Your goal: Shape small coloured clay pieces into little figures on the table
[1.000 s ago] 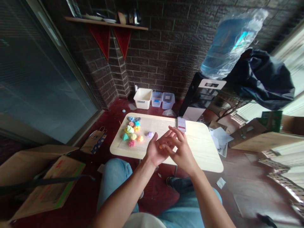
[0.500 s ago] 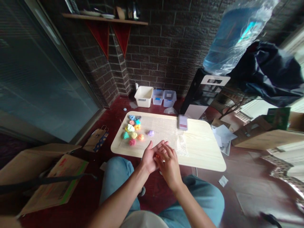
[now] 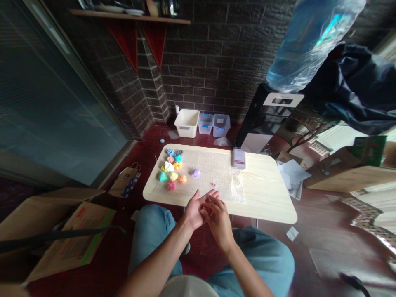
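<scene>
My left hand (image 3: 198,208) lies palm up at the near edge of a small light wooden table (image 3: 266,194). My right hand (image 3: 218,218) presses flat on top of it. A small orange bit of clay (image 3: 204,208) shows between the two palms. On the table's left part lie several coloured clay lumps (image 3: 172,169) and a purple lump (image 3: 195,173) on a sheet of bubble wrap (image 3: 216,171). A tiny pink and blue piece (image 3: 213,184) sits on the wrap just beyond my fingers.
A phone (image 3: 239,158) lies at the table's far edge. Plastic bins (image 3: 202,123) stand against the brick wall. A water dispenser (image 3: 269,119) with a big bottle is at the right. Cardboard boxes (image 3: 62,231) and a paper bag (image 3: 125,181) lie on the floor to the left.
Both hands have drawn back from over the table to its near edge, still pressed together on the orange bit. The tiny pink and blue piece now shows on the wrap.
</scene>
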The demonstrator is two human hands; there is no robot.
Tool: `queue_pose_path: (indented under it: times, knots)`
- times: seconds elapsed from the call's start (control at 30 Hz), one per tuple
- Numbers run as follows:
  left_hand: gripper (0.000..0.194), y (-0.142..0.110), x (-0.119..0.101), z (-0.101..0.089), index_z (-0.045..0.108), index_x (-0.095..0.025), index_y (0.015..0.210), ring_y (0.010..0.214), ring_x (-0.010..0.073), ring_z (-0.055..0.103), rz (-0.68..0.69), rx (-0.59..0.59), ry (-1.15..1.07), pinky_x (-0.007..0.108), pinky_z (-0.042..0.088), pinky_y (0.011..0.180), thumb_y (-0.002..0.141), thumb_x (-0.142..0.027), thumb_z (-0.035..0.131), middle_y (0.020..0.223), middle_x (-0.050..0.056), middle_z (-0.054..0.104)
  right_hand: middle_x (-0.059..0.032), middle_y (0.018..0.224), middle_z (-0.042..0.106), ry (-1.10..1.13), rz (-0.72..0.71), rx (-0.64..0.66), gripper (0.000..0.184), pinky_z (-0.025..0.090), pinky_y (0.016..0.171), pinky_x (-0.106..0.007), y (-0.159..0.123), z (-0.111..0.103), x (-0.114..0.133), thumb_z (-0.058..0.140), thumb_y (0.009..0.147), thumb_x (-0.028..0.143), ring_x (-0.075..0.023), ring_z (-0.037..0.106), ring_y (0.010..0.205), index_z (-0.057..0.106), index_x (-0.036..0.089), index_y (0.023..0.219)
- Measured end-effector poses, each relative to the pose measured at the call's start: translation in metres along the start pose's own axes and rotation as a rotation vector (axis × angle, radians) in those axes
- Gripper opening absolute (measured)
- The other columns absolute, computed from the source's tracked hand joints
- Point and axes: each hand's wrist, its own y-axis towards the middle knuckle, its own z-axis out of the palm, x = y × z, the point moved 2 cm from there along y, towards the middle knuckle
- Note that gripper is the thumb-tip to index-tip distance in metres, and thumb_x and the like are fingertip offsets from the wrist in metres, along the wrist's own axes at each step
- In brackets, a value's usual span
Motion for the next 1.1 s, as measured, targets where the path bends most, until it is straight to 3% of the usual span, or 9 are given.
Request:
queue_pose_path:
  times: [0.2, 0.33, 0.43, 0.57, 0.77, 1.1]
  knots:
    - [0.057, -0.002, -0.002, -0.015, 0.038, -0.005, 0.140, 0.093, 0.0199, 0.067, -0.020, -0.109, -0.044, 0.030, 0.049, 0.085, 0.095, -0.039, 0.038, 0.108, 0.016, 0.069, -0.0110, 0.119, 0.065, -0.065, 0.043, -0.053, 0.020, 0.051, 0.090, -0.043, 0.021, -0.006, -0.037, 0.058, 0.088, 0.033, -0.0260, 0.060, 0.107, 0.072, 0.022, 0.095]
    - [0.061, -0.005, 0.001, -0.023, 0.031, -0.007, 0.144, 0.111, 0.0226, 0.061, -0.011, -0.151, -0.045, 0.035, 0.045, 0.097, 0.093, -0.041, 0.041, 0.122, 0.017, 0.063, -0.0142, 0.111, 0.067, -0.141, 0.103, -0.103, 0.028, 0.050, 0.086, -0.044, 0.053, -0.009, -0.085, 0.053, 0.090, 0.037, -0.0277, 0.061, 0.104, 0.071, 0.018, 0.098]
    - [0.062, -0.008, 0.005, -0.025, 0.029, -0.010, 0.145, 0.128, 0.0226, 0.050, -0.048, -0.171, -0.051, 0.035, 0.041, 0.102, 0.093, -0.041, 0.043, 0.137, 0.016, 0.053, -0.0110, 0.094, 0.070, -0.202, 0.135, -0.051, 0.029, 0.052, 0.076, -0.037, 0.070, -0.002, -0.118, 0.052, 0.091, 0.036, -0.0219, 0.066, 0.083, 0.071, 0.015, 0.097]
    - [0.059, -0.010, 0.006, -0.028, 0.034, -0.011, 0.143, 0.134, 0.0221, 0.042, -0.069, -0.170, -0.046, 0.034, 0.039, 0.106, 0.092, -0.040, 0.044, 0.141, 0.014, 0.049, -0.0052, 0.098, 0.067, -0.281, 0.132, 0.035, 0.022, 0.053, 0.080, -0.036, 0.080, 0.011, -0.147, 0.056, 0.092, 0.033, -0.0165, 0.064, 0.087, 0.064, 0.015, 0.101]
    - [0.057, -0.013, 0.002, -0.035, 0.039, -0.009, 0.140, 0.136, 0.0227, 0.039, -0.064, -0.175, -0.030, 0.033, 0.038, 0.107, 0.092, -0.038, 0.047, 0.144, 0.014, 0.047, -0.0066, 0.111, 0.063, -0.355, 0.094, 0.076, 0.024, 0.052, 0.086, -0.040, 0.086, 0.020, -0.162, 0.056, 0.093, 0.032, -0.0190, 0.062, 0.098, 0.060, 0.016, 0.111]
    - [0.052, -0.012, 0.001, -0.036, 0.044, -0.010, 0.135, 0.134, 0.0228, 0.043, -0.057, -0.205, 0.017, 0.033, 0.037, 0.108, 0.091, -0.037, 0.047, 0.144, 0.014, 0.047, -0.0051, 0.104, 0.065, -0.381, 0.014, 0.083, 0.021, 0.051, 0.088, -0.041, 0.088, 0.024, -0.164, 0.054, 0.094, 0.027, -0.0193, 0.061, 0.099, 0.061, 0.016, 0.110]
